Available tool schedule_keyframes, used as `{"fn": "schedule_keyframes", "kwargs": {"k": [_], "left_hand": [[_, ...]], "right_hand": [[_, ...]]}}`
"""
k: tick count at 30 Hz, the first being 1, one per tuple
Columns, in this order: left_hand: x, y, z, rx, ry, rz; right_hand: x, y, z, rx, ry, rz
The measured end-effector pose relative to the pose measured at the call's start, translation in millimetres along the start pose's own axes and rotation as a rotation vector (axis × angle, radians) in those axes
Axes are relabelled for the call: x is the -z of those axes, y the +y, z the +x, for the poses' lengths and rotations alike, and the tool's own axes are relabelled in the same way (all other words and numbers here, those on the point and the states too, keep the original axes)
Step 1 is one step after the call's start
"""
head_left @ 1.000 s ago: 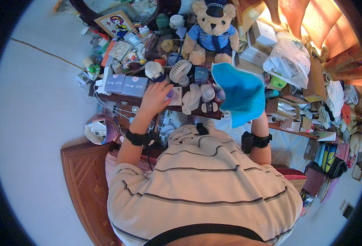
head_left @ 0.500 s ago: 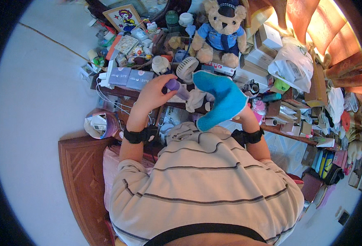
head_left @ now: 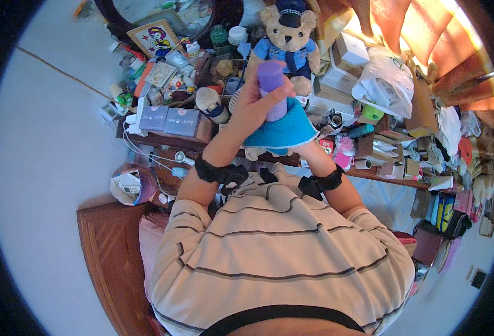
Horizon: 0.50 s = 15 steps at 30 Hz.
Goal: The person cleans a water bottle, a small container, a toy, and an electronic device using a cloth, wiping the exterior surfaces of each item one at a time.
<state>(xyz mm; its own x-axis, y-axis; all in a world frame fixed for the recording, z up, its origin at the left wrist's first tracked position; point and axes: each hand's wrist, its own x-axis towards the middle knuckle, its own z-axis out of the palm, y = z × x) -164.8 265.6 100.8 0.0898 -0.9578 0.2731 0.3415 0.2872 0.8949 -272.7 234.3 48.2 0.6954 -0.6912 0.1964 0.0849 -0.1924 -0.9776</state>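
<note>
Grasping a purple cylindrical bottle [head_left: 270,78], the left hand [head_left: 251,106] is held over textured blue cloth [head_left: 294,126]; the right hand [head_left: 306,148] is mostly covered, finger state indeterminable. A dark wooden table [head_left: 171,138] is flanked by a pale wall [head_left: 45,145].

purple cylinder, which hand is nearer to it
Left: the left hand grips the purple cylinder; the right hand is lower in the picture, mostly covered by the blue cloth.

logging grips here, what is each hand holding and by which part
The left hand grips a purple cylinder around its middle. The right hand is mostly hidden by the blue cloth, so its hold cannot be told.
</note>
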Motion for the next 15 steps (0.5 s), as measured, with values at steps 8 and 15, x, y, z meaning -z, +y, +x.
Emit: {"fn": "schedule_keyframes", "kwargs": {"k": [8,15], "left_hand": [[-22.9,-20.5,24.6,0.091,-0.236,-0.369],[-37.7,-38.1,37.7,0.199,-0.257,-0.546]], "right_hand": [[41.6,27.1,-37.9,-0.144,-0.020,0.491],[56.8,32.1,-45.7,-0.301,0.136,0.682]]}}
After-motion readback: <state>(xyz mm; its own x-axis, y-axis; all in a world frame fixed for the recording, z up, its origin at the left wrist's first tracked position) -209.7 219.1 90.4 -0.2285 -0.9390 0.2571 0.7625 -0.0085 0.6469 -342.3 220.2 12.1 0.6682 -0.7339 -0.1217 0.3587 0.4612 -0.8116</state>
